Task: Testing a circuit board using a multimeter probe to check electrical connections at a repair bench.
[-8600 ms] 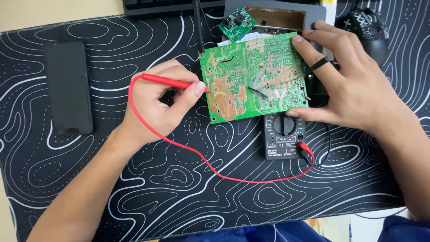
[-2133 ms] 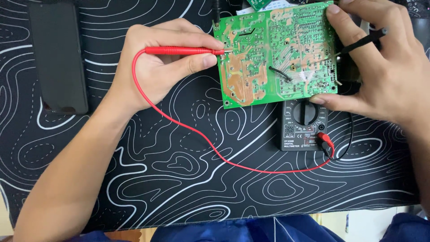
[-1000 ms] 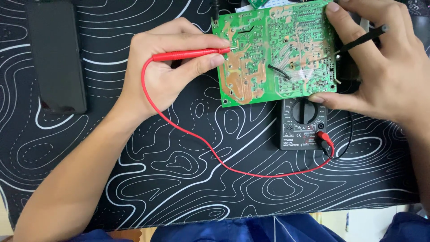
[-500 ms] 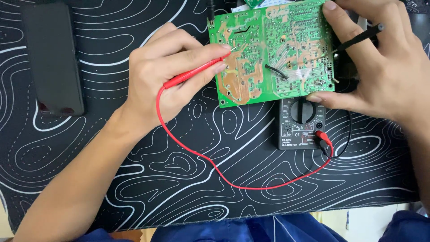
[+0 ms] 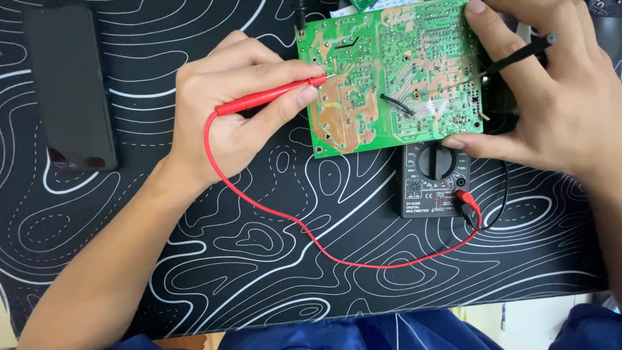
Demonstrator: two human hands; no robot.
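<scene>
My left hand (image 5: pixel 236 107) grips a red test probe (image 5: pixel 272 96) like a pen, with its metal tip touching the solder side of a green circuit board (image 5: pixel 389 78) near the board's upper left. My right hand (image 5: pixel 557 97) steadies the board's right edge, thumb at its lower corner, and holds a black test probe (image 5: pixel 518 55) between the fingers. A black multimeter (image 5: pixel 435 181) lies partly under the board. A red lead (image 5: pixel 324 243) loops from the red probe across the mat to the meter's socket.
A black phone (image 5: pixel 70 84) lies face up at the far left on the black desk mat (image 5: pixel 227 259) with white contour lines. The mat's front edge runs along the bottom, with blue cloth (image 5: pixel 389 330) below it.
The left hand has shifted the red probe over the board's left part, first tilting it steeply, now flatter with the tip higher. The right hand and board stay in place.
</scene>
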